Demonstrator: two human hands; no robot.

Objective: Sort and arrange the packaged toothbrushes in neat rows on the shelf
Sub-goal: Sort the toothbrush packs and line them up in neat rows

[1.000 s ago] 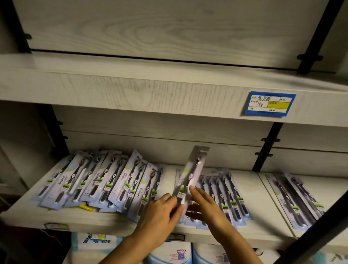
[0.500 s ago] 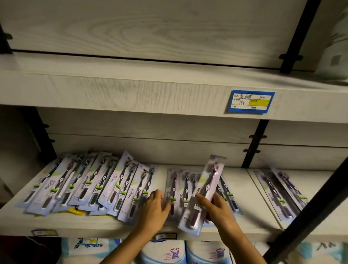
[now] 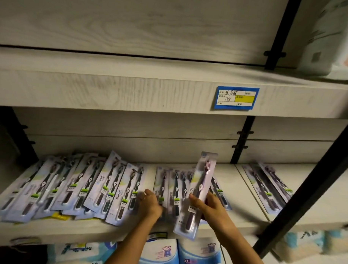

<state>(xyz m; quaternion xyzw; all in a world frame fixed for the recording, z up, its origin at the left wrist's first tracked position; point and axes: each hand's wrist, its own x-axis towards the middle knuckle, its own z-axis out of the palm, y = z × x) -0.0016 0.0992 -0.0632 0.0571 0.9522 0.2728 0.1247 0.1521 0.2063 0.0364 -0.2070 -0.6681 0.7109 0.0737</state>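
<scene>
My right hand [image 3: 210, 209] grips one packaged toothbrush [image 3: 202, 184], a pale pack with a pink-purple brush, tilted up above the shelf's front. My left hand [image 3: 151, 204] rests with curled fingers on the lower ends of a short row of toothbrush packs [image 3: 173, 188] lying flat at the shelf's middle. A larger overlapping spread of packs [image 3: 72, 185] covers the left half of the white wooden shelf [image 3: 98, 233]. Another small group of packs [image 3: 268, 186] lies on the shelf section to the right.
A black diagonal frame bar [image 3: 309, 192] crosses the right foreground. A black upright [image 3: 242, 140] divides the shelf back. The upper shelf board carries a blue price label [image 3: 236, 98]. Blue and white packages [image 3: 176, 254] sit below the shelf. A yellow item [image 3: 59, 216] peeks from under the left spread.
My right hand has moved the held pack to the right and lower, away from the row. My left hand has let go of it and dropped onto the flat row.
</scene>
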